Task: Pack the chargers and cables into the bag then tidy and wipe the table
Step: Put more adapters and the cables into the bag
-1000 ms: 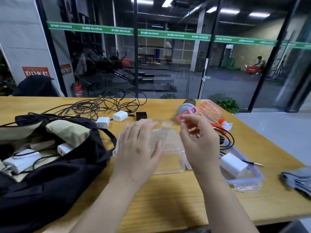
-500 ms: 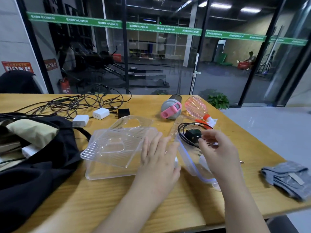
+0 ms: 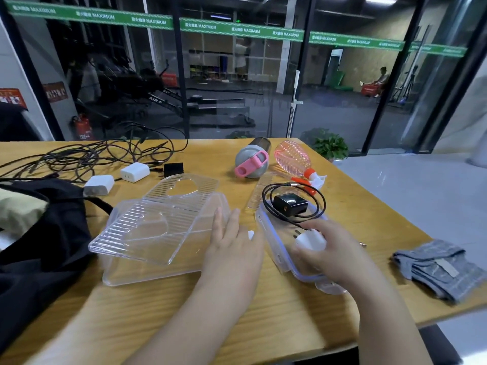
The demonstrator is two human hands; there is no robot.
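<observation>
Right hand (image 3: 325, 248) grips white charger (image 3: 309, 241)

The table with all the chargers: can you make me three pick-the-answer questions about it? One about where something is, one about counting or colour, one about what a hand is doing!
1. Where is the black charger?
A. In the bag
B. In the blue-rimmed clear lid, ringed by a black cable
C. On the grey cloth

2. How many white chargers lie loose near the tangled cables?
A. Two
B. Five
C. None

3. What is the right hand doing?
A. Resting flat on the cloth
B. Holding the pink spray bottle
C. Holding a white charger

Answers: 1 B, it sits inside the lid's rim. 2 A, two white blocks lie side by side there. 3 C, its fingers curl round the white plug.
</observation>
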